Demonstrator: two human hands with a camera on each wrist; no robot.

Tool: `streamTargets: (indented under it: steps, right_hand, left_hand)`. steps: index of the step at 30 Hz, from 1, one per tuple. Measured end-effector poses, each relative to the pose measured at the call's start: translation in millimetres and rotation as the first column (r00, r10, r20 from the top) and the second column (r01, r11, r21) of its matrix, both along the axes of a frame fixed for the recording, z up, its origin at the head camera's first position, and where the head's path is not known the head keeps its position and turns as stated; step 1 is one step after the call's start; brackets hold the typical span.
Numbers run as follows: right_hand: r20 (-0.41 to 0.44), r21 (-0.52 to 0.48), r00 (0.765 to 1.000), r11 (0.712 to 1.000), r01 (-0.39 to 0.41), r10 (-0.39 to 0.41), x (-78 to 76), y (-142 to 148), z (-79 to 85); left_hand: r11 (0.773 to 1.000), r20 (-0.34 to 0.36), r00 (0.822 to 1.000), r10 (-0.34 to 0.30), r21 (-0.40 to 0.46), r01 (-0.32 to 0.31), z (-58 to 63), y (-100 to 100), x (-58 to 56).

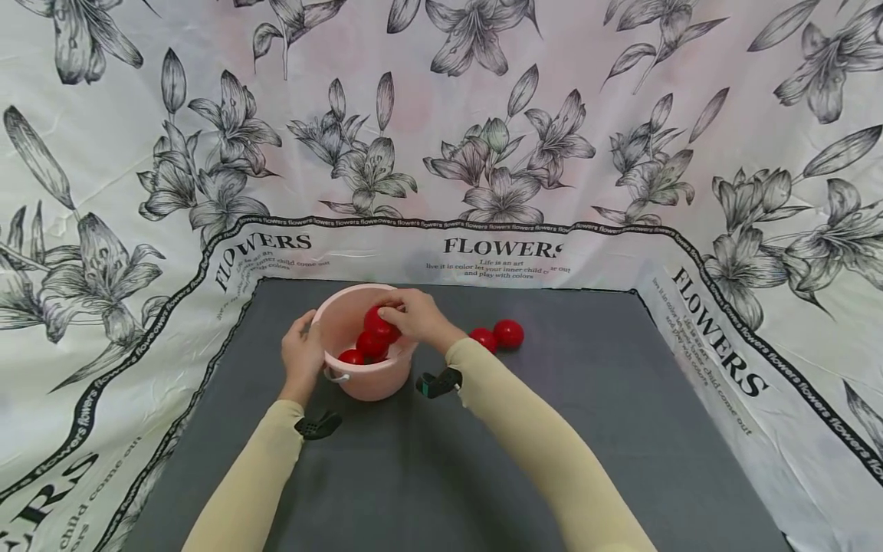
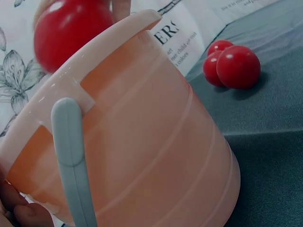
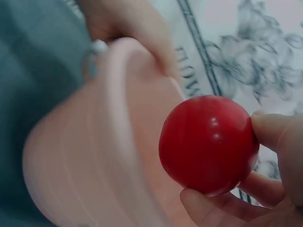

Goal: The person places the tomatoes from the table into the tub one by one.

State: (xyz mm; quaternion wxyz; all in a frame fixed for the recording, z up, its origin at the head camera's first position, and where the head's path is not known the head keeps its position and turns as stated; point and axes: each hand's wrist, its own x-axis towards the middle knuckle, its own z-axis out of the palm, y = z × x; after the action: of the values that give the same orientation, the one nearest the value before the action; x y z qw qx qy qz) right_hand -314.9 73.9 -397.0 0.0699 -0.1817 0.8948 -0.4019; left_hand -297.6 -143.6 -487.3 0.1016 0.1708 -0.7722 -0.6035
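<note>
Red ball (image 3: 203,144) is pinched in the right-hand grip (image 1: 414,313), spread to the ball's width, at the mouth of the pink bucket (image 1: 372,385), which the left-hand grip (image 1: 302,356) holds.

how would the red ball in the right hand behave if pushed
The red ball looks apt to roll, being nearly round. Its glossy highlights suggest a smooth, perhaps slippery surface. It seems fairly firm: the right hand pinches it without a visible dent.

Soft light, some blur.
Right wrist view: red ball (image 3: 208,144) glints, bucket (image 3: 80,161) blurred. Head: faint shadows on table (image 1: 586,383).
</note>
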Motion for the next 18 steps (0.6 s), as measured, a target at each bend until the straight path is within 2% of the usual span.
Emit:
streamTargets:
  steps: [5,10,14,18]
  right_hand:
    - [-0.061,0.103,0.995,0.992,-0.067,0.073,4.0,-23,-11.5]
    - [-0.094,0.176,0.988,0.979,-0.105,0.122,6.1,-34,-23.6]
    - [-0.106,0.238,0.982,0.963,-0.128,0.156,6.5,-38,-32.4]
    - [-0.085,0.300,0.977,0.940,-0.160,0.194,6.6,-41,-33.5]
  left_hand:
    - [1.000,-0.012,1.000,0.006,-0.010,-0.006,-0.8,1,-0.6]
    - [1.000,-0.012,1.000,-0.005,-0.016,0.005,-1.3,0,0.4]
    - [1.000,-0.009,1.000,-0.014,-0.010,0.014,-1.3,0,1.1]
    - [1.000,-0.014,1.000,-0.010,-0.004,0.010,0.0,1,0.7]
